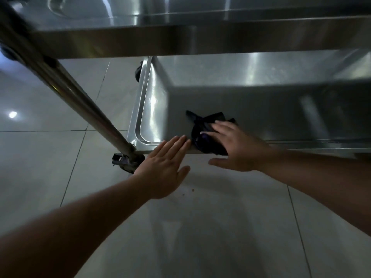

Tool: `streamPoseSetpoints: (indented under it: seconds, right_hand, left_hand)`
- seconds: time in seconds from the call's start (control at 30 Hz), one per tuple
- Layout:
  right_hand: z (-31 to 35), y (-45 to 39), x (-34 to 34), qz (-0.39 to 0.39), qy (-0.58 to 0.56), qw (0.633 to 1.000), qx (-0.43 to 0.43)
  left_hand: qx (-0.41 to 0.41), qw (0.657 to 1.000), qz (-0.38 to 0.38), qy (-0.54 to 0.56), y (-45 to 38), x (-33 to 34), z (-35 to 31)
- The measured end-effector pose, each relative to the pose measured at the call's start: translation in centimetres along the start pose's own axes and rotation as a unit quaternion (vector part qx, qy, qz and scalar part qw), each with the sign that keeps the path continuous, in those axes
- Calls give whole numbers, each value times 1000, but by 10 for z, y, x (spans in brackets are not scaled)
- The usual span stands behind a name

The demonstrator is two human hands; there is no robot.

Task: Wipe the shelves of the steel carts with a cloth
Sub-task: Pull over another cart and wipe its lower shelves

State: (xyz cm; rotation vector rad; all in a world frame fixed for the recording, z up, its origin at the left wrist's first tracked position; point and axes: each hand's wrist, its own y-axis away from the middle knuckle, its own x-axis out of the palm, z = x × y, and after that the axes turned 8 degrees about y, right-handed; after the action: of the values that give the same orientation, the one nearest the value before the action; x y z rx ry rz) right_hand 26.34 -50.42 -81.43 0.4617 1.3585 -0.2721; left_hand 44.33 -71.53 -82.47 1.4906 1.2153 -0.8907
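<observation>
Fingers straight on both: right hand (236, 146) flat atop dark cloth (202, 135) on lower shelf (230, 97), left hand (163, 167) beside.

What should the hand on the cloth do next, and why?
Probably slide the cloth left toward the shelf's near corner. The right hand presses it flat by the front edge, and the strip up to the raised rim beside the left hand lies uncovered.

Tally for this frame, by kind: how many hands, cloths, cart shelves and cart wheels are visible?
Hands: 2, left hand and right hand, both flat with straight fingers
Cloths: 1, dark cloth under the right hand's fingers
Cart shelves: 2, upper shelf and lower shelf
Cart wheels: 2, near wheel and far wheel
Total: 7
</observation>
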Motion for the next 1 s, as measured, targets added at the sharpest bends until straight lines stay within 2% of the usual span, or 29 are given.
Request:
streamPoseSetpoints:
  seconds: [0.13,0.3,0.37,0.43,0.5,0.57,0.63,0.73,0.87,1.0]
  right_hand:
    - [4,11,7,-41,4,999,-14]
    - [21,23,-11,-7,-45,998,43]
    - [34,41,-23,44,-76,992,87]
    - [48,70,-34,147,-94,977,122]
    - [66,107,-43,267,-91,952,122]
    - [83,148,-61,334,-131,923,137]
    - [97,189,-92,356,-164,907,154]
    - [113,249,-161,348,-207,899,169]
    - [121,304,-279,374,-278,858,217]
    - [120,344,-404,337,-261,875,230]
  left_hand:
    - [-15,999,41,-2,-6,-12,-4]
    - [-26,991,122,-53,-4,-51,-21]
    - [-48,989,141,-23,7,-68,-41]
    - [-83,979,183,11,25,-81,-68]
    - [-122,961,248,33,52,-98,-95]
    - [-143,947,284,43,79,-121,-121]
    - [-149,941,298,61,108,-150,-146]
    - [-163,931,318,79,149,-200,-185]
    - [-222,913,324,113,181,-282,-243]
    - [-230,921,287,130,204,-379,-310]
